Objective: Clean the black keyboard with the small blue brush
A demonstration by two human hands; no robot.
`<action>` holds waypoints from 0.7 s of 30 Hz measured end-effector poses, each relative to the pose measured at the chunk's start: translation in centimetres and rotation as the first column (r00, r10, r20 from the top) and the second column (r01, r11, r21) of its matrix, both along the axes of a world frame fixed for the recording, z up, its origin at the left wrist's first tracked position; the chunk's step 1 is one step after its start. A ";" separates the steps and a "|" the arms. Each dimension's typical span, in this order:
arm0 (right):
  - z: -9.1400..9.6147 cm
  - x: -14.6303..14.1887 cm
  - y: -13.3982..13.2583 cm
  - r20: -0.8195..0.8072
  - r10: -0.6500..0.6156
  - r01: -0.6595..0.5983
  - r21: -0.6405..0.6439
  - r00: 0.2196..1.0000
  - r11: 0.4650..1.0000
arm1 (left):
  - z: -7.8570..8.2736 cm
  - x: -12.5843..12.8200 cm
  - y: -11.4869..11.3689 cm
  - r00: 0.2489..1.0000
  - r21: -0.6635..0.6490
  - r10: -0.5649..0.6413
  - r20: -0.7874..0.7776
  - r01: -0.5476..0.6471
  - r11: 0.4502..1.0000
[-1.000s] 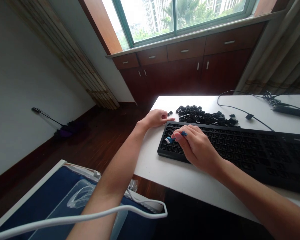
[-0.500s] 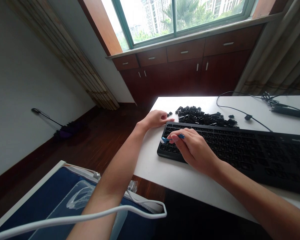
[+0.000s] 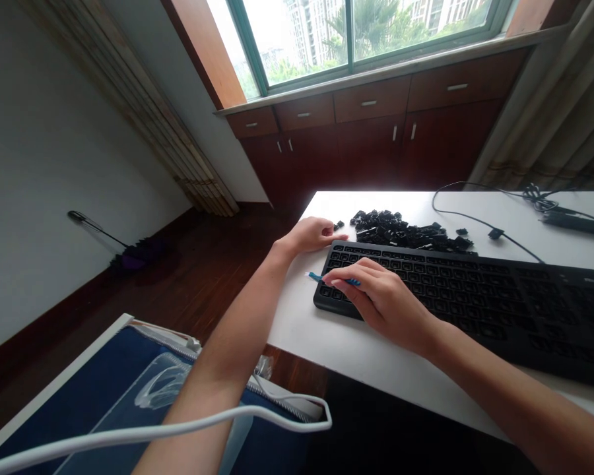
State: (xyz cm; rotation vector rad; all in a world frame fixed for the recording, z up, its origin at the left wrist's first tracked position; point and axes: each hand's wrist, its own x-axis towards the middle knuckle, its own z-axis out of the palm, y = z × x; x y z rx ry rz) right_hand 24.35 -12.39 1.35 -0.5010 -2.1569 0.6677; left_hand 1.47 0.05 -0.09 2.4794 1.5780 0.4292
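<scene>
A black keyboard (image 3: 475,290) lies on the white table (image 3: 336,343). My right hand (image 3: 381,300) rests over the keyboard's left end, fingers pinched on a small blue tool (image 3: 321,278) whose white tip pokes out past the keyboard's left edge. My left hand (image 3: 314,234) lies at the keyboard's far left corner, fingers curled loosely against the table and touching the keyboard's top edge. Nothing shows inside it. Behind the keyboard sits a heap of loose black keycaps (image 3: 406,231).
A black cable (image 3: 480,218) and a dark cable bundle (image 3: 569,214) lie at the table's back right. A white cord (image 3: 178,429) loops over a blue and white case (image 3: 103,396) at lower left. Dark wooden cabinets (image 3: 376,132) stand under the window.
My right hand has slid the blue tool leftward, from over the keys to the keyboard's left edge. The left hand stays put.
</scene>
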 end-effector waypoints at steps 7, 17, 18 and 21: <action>-0.3 0.2 0.1 -0.072 -0.106 0.105 -0.016 0.992 0.994 | 0.0 -0.1 0.1 1.000 0.012 -0.013 0.014 0.012 1.000; -0.3 0.0 0.1 -0.006 -0.127 0.127 0.122 0.992 0.984 | -0.1 -0.1 0.1 1.000 0.017 -0.006 0.000 0.006 1.000; -0.2 0.1 0.1 -0.033 -0.158 0.160 0.128 0.987 0.979 | -0.2 -0.1 0.2 1.000 0.019 -0.005 0.001 0.005 1.000; -0.3 0.2 0.1 -0.069 -0.239 0.247 0.156 0.969 0.956 | -0.3 -0.2 0.3 1.000 0.028 -0.001 -0.001 0.001 1.000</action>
